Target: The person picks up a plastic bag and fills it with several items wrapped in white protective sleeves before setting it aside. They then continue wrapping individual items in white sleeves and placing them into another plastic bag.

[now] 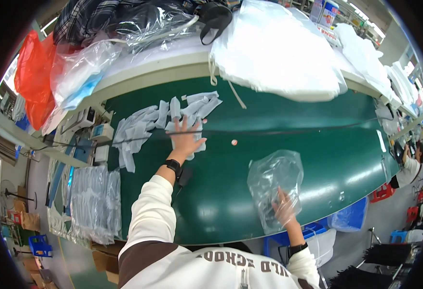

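My left hand (pixel 185 141) lies with its fingers spread on a loose heap of pale grey-white strips, which look like folded fabric pieces (pixel 139 126), at the left of the green table. My right hand (pixel 284 211) is at a clear plastic bag (pixel 275 168) near the front edge. Film from the bag covers some of its fingers; the index finger points forward, and the others seem bent on the plastic. A small red-and-white round thing (pixel 234 142) sits on the table between my hands.
Clear-wrapped stacks of pale pieces (pixel 94 202) lie at the left end of the green table (pixel 211 188). A shelf above holds a large white bundle (pixel 279 53); a red bag (pixel 33 79) hangs left. A dark cord crosses the table. Blue bins (pixel 349 214) stand front right. A person sits far right.
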Demonstrator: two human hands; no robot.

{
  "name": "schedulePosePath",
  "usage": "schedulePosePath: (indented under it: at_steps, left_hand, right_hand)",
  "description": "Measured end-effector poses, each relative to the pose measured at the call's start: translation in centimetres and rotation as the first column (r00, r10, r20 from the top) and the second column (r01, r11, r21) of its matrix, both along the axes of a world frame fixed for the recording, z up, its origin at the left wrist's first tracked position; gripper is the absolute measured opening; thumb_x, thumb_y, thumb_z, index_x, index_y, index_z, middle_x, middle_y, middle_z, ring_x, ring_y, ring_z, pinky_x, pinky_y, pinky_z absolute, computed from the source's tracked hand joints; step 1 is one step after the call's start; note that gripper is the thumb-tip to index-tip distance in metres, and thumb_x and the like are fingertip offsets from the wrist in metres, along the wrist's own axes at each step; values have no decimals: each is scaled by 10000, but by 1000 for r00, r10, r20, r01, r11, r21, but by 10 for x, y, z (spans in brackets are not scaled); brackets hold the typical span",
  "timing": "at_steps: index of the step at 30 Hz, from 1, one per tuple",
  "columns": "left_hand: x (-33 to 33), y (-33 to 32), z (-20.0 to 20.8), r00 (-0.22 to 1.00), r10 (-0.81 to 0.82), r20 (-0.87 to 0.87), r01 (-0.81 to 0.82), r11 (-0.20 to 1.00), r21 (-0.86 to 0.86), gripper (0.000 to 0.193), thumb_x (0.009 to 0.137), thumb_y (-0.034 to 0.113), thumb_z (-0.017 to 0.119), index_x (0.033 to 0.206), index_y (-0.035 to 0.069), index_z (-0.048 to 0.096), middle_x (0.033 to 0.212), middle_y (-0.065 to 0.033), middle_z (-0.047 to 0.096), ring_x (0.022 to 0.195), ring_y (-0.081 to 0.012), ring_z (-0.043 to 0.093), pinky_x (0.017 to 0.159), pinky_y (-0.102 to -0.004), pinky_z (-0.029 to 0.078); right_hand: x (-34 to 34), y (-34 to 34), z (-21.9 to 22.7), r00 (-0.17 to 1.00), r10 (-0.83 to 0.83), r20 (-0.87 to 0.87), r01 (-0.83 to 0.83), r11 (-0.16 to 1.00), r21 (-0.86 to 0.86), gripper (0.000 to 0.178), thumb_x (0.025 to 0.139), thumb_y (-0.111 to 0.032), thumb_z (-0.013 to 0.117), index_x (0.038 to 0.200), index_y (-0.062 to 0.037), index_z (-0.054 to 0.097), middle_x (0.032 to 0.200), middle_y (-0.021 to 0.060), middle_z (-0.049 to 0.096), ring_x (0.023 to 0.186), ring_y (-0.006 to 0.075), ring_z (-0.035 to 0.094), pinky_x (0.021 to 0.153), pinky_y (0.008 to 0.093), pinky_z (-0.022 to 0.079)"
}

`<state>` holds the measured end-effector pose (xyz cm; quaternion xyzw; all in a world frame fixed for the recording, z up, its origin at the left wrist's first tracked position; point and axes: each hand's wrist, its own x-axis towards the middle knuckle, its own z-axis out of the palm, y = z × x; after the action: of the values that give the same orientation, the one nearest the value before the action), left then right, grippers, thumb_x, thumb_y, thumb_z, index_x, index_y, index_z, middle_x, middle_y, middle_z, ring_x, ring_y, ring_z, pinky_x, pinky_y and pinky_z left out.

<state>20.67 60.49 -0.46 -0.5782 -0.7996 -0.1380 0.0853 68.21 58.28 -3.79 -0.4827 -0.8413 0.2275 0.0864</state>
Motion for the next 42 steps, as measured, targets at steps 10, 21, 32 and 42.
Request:
schedulePosePath:
  at_steps: [10,21,32,42]
  left_hand:
    - [-41,14,-21,989,33,144,21,933,-358,747,675,489,775,1370,335,550,1528,-84,333,1357,-400,321,985,-734,336]
    - [13,-132,-14,946,-271,175,316,890,-329,731,690,378,804,1373,353,544,1521,-54,364,1375,-375,312,1027,-730,284]
    - [81,-228,6,935,-307,179,345,907,-243,603,785,279,759,1355,228,569,1547,-91,337,1495,-315,184,1106,-724,145]
    - [132,-301,-15,923,-107,369,142,988,-68,349,825,202,720,1161,127,661,1391,-121,496,1436,-340,330,1132,-639,226]
  right_hand:
    - [52,57,43,796,-474,-377,-69,547,-834,762,941,-370,633,1508,4,285,1352,237,541,1080,364,649,843,435,564]
    - [-10,86,138,953,-271,-136,301,784,544,183,873,-122,661,1041,-51,647,975,151,670,868,335,656,735,403,525]
    - [-301,-14,28,640,758,-128,-681,636,364,537,728,-140,766,1242,-119,614,1299,146,556,1181,355,525,948,445,462]
    - [-265,-17,19,571,799,-188,-784,599,164,519,749,-134,746,1249,-119,607,1143,143,589,1065,331,573,862,433,486]
